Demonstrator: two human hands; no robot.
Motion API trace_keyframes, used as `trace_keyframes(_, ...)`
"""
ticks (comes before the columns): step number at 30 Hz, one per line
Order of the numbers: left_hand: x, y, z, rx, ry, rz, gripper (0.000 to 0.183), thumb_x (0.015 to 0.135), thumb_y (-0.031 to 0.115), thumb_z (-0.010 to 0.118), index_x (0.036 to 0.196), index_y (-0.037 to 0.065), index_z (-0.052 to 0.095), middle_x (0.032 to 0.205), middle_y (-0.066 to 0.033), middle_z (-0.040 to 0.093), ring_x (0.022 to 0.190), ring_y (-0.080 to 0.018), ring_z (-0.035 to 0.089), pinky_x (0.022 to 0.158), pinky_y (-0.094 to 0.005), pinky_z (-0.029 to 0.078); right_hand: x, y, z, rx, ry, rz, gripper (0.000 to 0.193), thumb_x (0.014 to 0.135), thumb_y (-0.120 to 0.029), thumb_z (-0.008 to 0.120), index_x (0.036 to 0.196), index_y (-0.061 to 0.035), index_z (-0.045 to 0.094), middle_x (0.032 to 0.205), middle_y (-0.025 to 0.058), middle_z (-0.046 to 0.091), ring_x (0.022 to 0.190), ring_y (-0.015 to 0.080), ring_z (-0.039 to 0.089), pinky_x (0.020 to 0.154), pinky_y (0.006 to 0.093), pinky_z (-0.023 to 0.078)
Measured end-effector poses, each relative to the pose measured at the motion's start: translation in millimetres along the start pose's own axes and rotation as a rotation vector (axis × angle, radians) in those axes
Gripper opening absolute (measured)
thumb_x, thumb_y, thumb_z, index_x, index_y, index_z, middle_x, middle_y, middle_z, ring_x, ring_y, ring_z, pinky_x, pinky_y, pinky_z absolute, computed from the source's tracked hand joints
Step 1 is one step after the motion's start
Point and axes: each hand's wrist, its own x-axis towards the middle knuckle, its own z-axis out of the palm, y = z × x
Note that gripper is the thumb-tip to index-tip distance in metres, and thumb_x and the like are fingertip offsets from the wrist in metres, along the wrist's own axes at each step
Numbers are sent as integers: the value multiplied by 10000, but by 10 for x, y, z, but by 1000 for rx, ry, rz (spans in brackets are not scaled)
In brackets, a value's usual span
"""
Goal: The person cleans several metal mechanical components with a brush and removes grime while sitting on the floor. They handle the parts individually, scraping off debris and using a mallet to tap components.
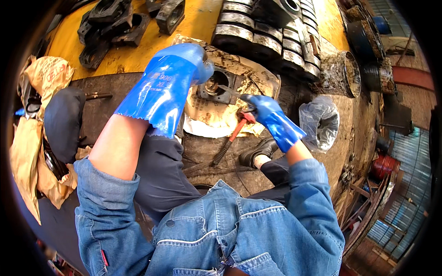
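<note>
My left hand (195, 62), in a long blue rubber glove, is curled closed just above a dark square metal block (224, 95) with a round bore. What it holds, if anything, is hidden behind the glove. A greasy, brownish metal piece (212, 86) stands in the bore, below my left fingers. At the block's right corner is my gloved right hand (264, 109), its fingers bent together with their tips dark with grease; I cannot make out what is in them. The block lies on grimy brown paper (209, 120). A hammer (235, 136) with a red head lies below my right hand.
Stacked greasy rollers (235, 30) stand at the far side. Similar dark blocks (110, 23) lie on a yellow surface, far left. To the right are a clear plastic bag (320, 123) and a dirty can (343, 73). Torn paper sacks (46, 83) lie at left.
</note>
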Motion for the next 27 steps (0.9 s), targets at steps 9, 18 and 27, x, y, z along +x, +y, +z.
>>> trace_keyframes(9,47,11,-34,29,-74,-20,475,892,479,552,1260,194,646,1183,-104,693,1088,-292,659,928,-418,529,1110,-478,-132,-510,-367,-7,366,986,-133,482,1338,-166,577,1144,127,695,1059,321,687,819,452,579)
trace_keyframes(18,86,42,65,-2,-17,33,450,887,462,564,1225,184,667,1177,-120,692,1074,-292,665,926,-424,533,1329,-392,-201,-490,-341,3,341,1006,-216,440,1270,-150,645,1215,126,678,1152,326,641,920,451,534)
trace_keyframes(27,116,78,38,7,-42,47,443,872,423,587,1143,91,698,1104,-141,713,1023,-311,686,896,-438,542,1325,-171,27,-173,-165,242,277,810,-126,612,1048,-41,728,1038,225,701,992,390,682,827,438,558)
